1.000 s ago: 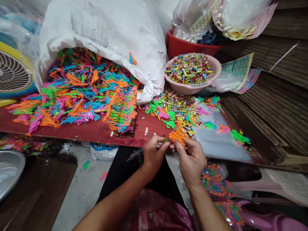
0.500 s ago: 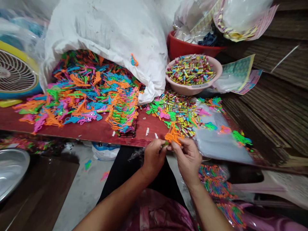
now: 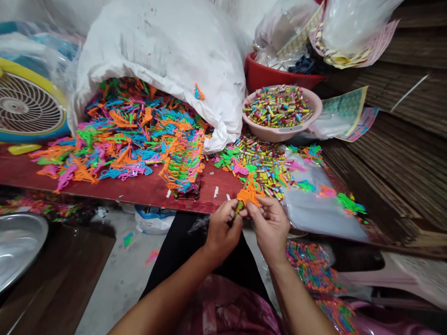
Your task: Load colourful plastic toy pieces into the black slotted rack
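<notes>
My left hand point(image 3: 223, 235) and my right hand point(image 3: 270, 228) meet just below the front edge of a red board table point(image 3: 115, 188). Between their fingertips is a bright orange plastic moulded piece point(image 3: 248, 194), which rises above the hands. A small green-and-yellow tube point(image 3: 239, 208) sits at my left fingertips, partly hidden by them. My right fingers pinch the orange piece's lower part. The exact grip is partly hidden by my fingers.
A heap of neon plastic pieces point(image 3: 125, 144) spills from a white sack point(image 3: 164, 56). Small wrapped tubes lie loose and fill a pink basin point(image 3: 282, 132). A red basin point(image 3: 265, 77), a clear plastic bag point(image 3: 321, 209), and a fan point(image 3: 30, 104) surround the table.
My hands have moved slightly left and closer together. The orange piece has shifted left with them, and the green-and-yellow tube shows more clearly at my left fingertips.
</notes>
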`<state>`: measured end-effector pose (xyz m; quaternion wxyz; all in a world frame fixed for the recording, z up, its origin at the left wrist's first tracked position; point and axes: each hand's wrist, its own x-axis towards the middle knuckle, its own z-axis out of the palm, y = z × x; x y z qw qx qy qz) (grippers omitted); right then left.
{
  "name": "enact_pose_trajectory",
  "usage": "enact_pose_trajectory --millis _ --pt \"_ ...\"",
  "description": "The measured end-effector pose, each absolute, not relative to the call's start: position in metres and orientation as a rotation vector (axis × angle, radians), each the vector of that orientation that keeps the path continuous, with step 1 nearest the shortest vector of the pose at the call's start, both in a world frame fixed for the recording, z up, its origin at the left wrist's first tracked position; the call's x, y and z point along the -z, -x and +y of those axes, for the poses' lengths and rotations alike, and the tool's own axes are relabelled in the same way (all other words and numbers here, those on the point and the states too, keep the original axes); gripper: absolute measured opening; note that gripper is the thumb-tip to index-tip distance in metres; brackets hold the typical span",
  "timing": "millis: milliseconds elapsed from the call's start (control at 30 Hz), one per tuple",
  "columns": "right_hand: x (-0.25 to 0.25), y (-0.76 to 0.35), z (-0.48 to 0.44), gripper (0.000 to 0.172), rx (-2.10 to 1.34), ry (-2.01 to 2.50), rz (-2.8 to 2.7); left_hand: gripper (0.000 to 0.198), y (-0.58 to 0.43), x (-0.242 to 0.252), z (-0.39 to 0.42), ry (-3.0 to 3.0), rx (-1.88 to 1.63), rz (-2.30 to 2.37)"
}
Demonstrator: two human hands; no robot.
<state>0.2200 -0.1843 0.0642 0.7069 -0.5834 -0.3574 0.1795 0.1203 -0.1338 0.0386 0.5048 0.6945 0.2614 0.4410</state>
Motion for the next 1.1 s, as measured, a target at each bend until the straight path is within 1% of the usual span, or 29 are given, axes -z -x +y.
enact_pose_trajectory --millis 167,300,567,833,1100 --pt "-0.069 -0.220 -0.185 0.022 -0.339 1.327 -0.775 0.021 -0.121 -0.042 -0.134 -1.417 -0.981 0.525" --pt "-0.067 -0.223 -0.190 0.022 -0.287 1.348 -0.781 0.023 -0.123 -0.038 -0.132 -1.305 -1.022 0.564" --pt "-0.058 -0.226 -0.199 0.018 -0.221 1.413 -0.874 0.023 -0.126 -0.033 -0.132 -1.249 -1.037 0.564" --pt "-0.050 -0.225 -0.201 0.020 -0.088 1.489 -0.920 0.026 -0.129 -0.032 -0.134 -1.208 -1.024 0.603" --pt "-0.051 -0.223 -0.201 0.014 -0.063 1.488 -0.966 0.023 -0.127 -0.025 -0.136 -1.350 -1.095 0.633"
